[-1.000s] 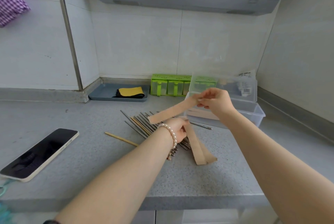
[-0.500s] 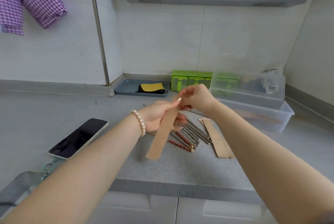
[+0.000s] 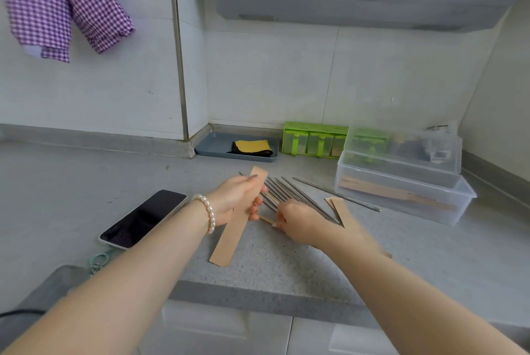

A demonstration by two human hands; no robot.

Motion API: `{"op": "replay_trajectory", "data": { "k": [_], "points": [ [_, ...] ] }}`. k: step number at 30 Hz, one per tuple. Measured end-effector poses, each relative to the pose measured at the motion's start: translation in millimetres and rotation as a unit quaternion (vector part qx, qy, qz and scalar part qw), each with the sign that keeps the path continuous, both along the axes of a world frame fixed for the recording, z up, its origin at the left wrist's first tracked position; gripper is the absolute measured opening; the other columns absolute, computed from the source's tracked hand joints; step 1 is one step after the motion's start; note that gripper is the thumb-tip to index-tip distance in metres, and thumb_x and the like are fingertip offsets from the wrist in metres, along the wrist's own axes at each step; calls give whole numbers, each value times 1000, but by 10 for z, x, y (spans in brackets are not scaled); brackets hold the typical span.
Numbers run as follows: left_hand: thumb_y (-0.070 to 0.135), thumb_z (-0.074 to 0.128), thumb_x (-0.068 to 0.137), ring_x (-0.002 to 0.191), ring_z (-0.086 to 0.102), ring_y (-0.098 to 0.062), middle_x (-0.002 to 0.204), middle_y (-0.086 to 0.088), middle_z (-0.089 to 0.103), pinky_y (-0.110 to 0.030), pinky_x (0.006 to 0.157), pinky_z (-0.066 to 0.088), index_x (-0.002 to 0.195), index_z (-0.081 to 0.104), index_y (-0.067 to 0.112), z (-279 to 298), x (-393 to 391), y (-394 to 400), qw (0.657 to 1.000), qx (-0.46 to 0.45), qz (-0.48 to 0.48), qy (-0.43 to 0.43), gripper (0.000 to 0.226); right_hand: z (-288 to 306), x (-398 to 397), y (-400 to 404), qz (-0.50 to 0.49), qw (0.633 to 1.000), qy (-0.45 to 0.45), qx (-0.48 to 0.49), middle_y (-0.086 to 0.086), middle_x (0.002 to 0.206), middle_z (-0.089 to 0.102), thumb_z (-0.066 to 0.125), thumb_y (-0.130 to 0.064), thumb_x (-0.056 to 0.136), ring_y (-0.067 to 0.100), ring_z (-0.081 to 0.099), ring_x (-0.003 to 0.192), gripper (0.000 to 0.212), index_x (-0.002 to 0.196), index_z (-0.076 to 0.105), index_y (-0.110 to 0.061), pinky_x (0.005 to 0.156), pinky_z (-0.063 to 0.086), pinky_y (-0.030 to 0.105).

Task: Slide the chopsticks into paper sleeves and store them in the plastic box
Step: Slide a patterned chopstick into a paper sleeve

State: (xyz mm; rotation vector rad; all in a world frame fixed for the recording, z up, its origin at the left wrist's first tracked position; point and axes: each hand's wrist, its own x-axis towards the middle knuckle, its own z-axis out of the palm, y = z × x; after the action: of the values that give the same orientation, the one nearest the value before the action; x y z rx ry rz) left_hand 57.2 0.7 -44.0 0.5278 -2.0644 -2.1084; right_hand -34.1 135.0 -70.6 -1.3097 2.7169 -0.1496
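left hand [image 3: 238,200] grips paper sleeve [image 3: 238,220] | right hand [image 3: 298,221] fingers curled, pinching wooden chopstick [image 3: 266,219] | chopsticks [image 3: 295,194] pile at 12 o'clock, plastic box [image 3: 407,197] at 2 | risk: limp sleeve mouth closes, tip snags or tears paper

right hand [image 3: 298,221] now down at chopsticks [image 3: 289,192]

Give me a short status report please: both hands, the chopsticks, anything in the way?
Left hand grips paper sleeve. Right hand pinches wooden chopstick from pile. Plastic box open at right; nothing blocks it.
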Motion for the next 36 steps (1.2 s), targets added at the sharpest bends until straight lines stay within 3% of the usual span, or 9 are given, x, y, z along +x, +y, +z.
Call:
{"op": "replay_trajectory", "data": {
  "k": [4, 7, 9, 11, 14, 16, 19, 23, 36],
  "points": [
    [46, 33, 98, 51, 49, -13, 63, -2, 54, -27, 50, 48, 106, 60, 8, 46, -6, 29, 999, 23, -24, 20, 47, 47, -10, 36, -49, 998, 10, -49, 14, 108, 57, 43, -17, 97, 31, 56, 100, 16, 109, 45, -6, 73, 40, 33],
    [44, 36, 97, 54, 53, -14, 65, -3, 56, -29, 53, 50, 102, 63, 7, 82, -2, 25, 998, 43, -34, 38, 46, 278, -100, 196, -119, 966, -54, -223, 13, 97, 59, 38, -10, 98, 25, 57, 80, 18, 116, 41, -8, 65, 47, 36],
    [36, 38, 98, 55, 55, -15, 68, -5, 57, -29, 55, 52, 104, 61, 6, 93, -12, 53, 997, 43, -28, 52, 39, 446, -160, 354, -133, 903, -132, -386, 10, 83, 59, 37, -4, 97, 19, 55, 64, 23, 118, 46, -10, 54, 48, 30],
    [23, 38, 100, 56, 58, -15, 74, -9, 58, -29, 55, 55, 108, 58, 5, 86, -43, 95, 997, 24, -12, 67, 28, 623, -193, 514, -115, 788, -262, -545, 8, 74, 62, 37, 0, 97, 16, 58, 56, 23, 109, 56, -6, 55, 49, 26],
    [10, 39, 99, 62, 62, -17, 83, -12, 62, -30, 62, 57, 104, 56, 4, 64, -92, 150, 997, 1, -25, 73, 19, 828, -220, 695, -34, 658, -398, -638, 5, 96, 71, 41, 4, 94, 18, 70, 83, 22, 99, 58, -9, 79, 57, 32],
    [10, 39, 98, 62, 61, -17, 81, -11, 61, -31, 63, 57, 103, 55, 4, 60, -116, 190, 997, 1, -43, 69, 18, 906, -232, 760, -7, 652, -395, -647, 5, 98, 72, 50, 10, 88, 21, 71, 88, 20, 94, 54, -9, 80, 57, 31],
    [17, 37, 100, 56, 54, -15, 74, -8, 56, -28, 51, 51, 104, 54, 7, 71, -138, 269, 996, 8, -55, 62, 20, 951, -217, 809, 6, 649, -366, -667, 8, 70, 72, 48, -8, 95, 19, 68, 60, 13, 84, 52, -7, 62, 56, 27],
    [17, 32, 101, 56, 48, -16, 69, -6, 52, -26, 48, 46, 103, 54, 11, 95, -160, 351, 994, 34, -80, 69, 22, 912, -233, 786, -17, 646, -324, -691, 5, 46, 59, 32, -30, 102, 16, 52, 43, 43, 76, 55, -6, 49, 44, 24],
    [10, 43, 97, 57, 53, -11, 79, -3, 59, -24, 52, 45, 109, 53, 14, 59, -157, 333, 986, -73, -136, 66, 16, 864, -254, 724, -83, 663, -200, -716, -2, 38, 51, 32, -27, 103, 8, 45, 36, 41, 70, 52, -9, 44, 40, 20]
  ]
}}
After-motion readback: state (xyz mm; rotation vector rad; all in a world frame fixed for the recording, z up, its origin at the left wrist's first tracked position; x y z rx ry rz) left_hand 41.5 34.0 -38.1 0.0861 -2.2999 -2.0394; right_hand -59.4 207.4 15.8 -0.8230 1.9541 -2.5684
